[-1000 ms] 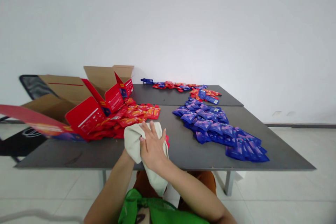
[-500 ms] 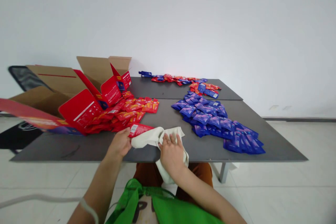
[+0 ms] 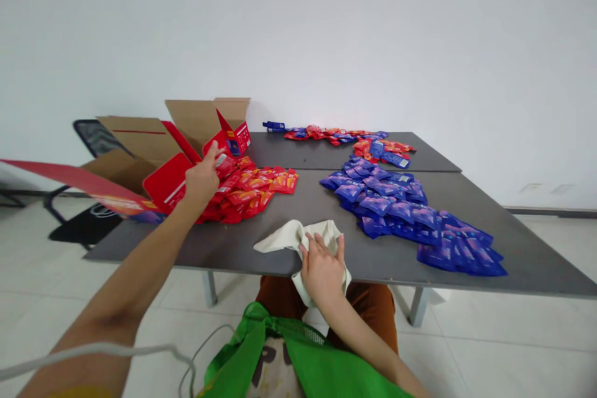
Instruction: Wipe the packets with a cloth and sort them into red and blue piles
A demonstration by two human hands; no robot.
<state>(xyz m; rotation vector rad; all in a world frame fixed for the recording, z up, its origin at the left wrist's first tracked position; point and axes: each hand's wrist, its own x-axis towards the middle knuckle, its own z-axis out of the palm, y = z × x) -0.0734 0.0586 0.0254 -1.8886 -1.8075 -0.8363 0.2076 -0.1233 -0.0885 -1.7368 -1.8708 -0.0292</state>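
Note:
My left hand [image 3: 203, 177] reaches over the pile of red and orange packets [image 3: 245, 193], beside the open cartons. A red packet [image 3: 225, 166] shows at its fingertips, partly hidden by the fingers. Close to the table's front edge, my right hand [image 3: 323, 266] grips a bunched off-white cloth [image 3: 284, 236] from above. One end of the cloth stretches left across the tabletop, and another part hangs over the edge.
Open red cartons [image 3: 170, 181] with brown flaps stand at the left. A long pile of blue packets [image 3: 387, 205] lies to the right. Mixed red and blue packets [image 3: 336, 135] line the back of the dark table [image 3: 308, 199]. A cable [image 3: 140, 349] crosses near my left arm.
My left hand has left the cloth with a red packet and moved up and forward to the red pile. My right hand stays on the cloth. The view has shifted left.

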